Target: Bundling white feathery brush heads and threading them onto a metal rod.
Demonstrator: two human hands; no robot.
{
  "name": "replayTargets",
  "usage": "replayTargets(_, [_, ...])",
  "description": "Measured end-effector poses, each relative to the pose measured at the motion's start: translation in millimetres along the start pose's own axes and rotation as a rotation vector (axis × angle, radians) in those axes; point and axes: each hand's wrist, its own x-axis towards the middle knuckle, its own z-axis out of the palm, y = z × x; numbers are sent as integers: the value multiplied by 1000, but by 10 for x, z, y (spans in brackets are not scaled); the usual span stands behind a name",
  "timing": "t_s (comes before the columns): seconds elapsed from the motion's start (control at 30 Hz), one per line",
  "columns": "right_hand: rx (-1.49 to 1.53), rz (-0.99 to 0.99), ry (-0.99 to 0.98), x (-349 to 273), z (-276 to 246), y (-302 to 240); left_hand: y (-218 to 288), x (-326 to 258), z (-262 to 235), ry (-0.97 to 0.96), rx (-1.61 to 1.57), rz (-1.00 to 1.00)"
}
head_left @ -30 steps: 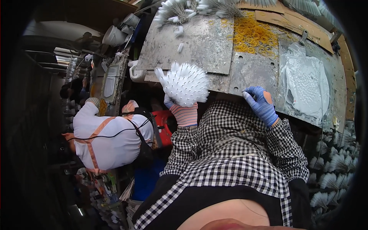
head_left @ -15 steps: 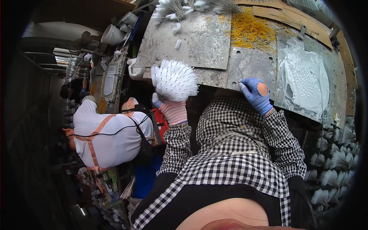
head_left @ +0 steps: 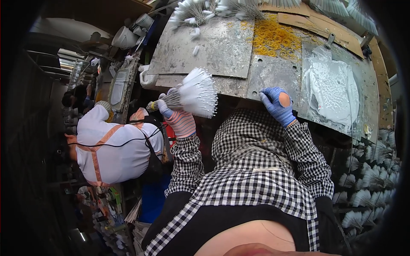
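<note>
My left hand, in a striped glove with blue fingertips, is closed round the wire stems of a bundle of white wire brushes. The bundle lies sideways, its white-tipped bristle heads fanned to the right and its stems to the left, with a yellow band near their ends. It is held in front of the bench, off its surface. At the front edge of the metal-topped bench rests my right hand, in a blue glove torn on the back. Its fingers are loosely bent, thumb apart, with nothing in them.
Right on the bench spreads a patch of thick white paste. Yellow rubber bands lie in a heap farther back, beside more brush bundles. Brush bundles stand low at right. A co-worker in white sits at left.
My left hand has turned the bundle from heads facing me to lying sideways, so its stems and band now show. The right hand stays at the bench edge.
</note>
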Motion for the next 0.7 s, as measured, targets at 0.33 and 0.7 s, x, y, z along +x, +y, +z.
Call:
replayTargets(0.33, [-138, -19, 41, -38, 290, 166, 430, -105, -5, -248, 174, 193])
replayTargets(0.7, [-116, 61, 5, -161, 231, -13, 781, 12, 217, -619, 396, 111])
